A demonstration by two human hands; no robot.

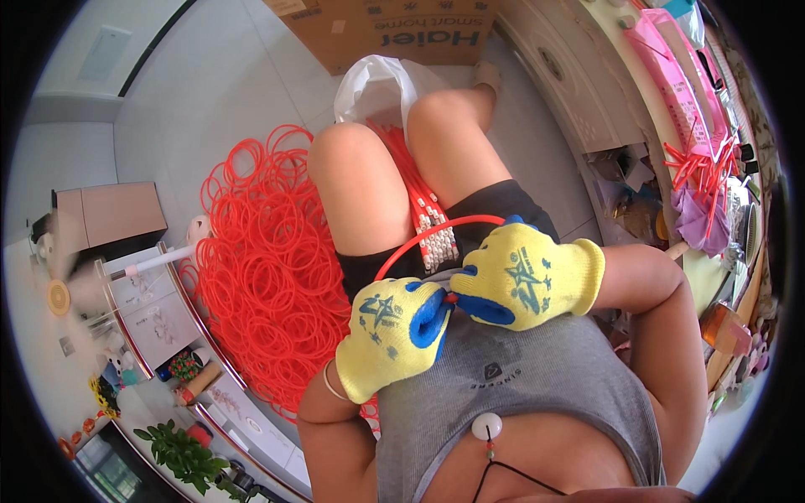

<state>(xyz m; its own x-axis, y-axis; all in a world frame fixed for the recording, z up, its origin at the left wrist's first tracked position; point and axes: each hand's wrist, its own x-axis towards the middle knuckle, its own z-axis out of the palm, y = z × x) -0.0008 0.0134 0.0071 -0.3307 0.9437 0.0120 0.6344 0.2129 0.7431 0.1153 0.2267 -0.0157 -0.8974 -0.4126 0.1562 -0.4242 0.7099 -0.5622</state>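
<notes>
Red plastic rings (268,251) lie in a big heap on the pale tiled floor (168,109), far to our left. Next to the heap are our bare knees, and between them rests a bundle of straight red tubes with white tips (428,222). Behind it sits a white plastic bag (377,84).

Down near our grey shirt, our left hand (394,331) wears a yellow glove with a blue palm. It is closed tight, pinching one end of a thin red tube bent into a loop (428,235). The loop curves up over our lap, just above the bundle. Our right hand (524,277) has the same kind of glove and is closed on the other end. The two hands touch each other where the ends meet.

Far right, more red tubes (700,168) stick out beside a pink bag (671,75).
</notes>
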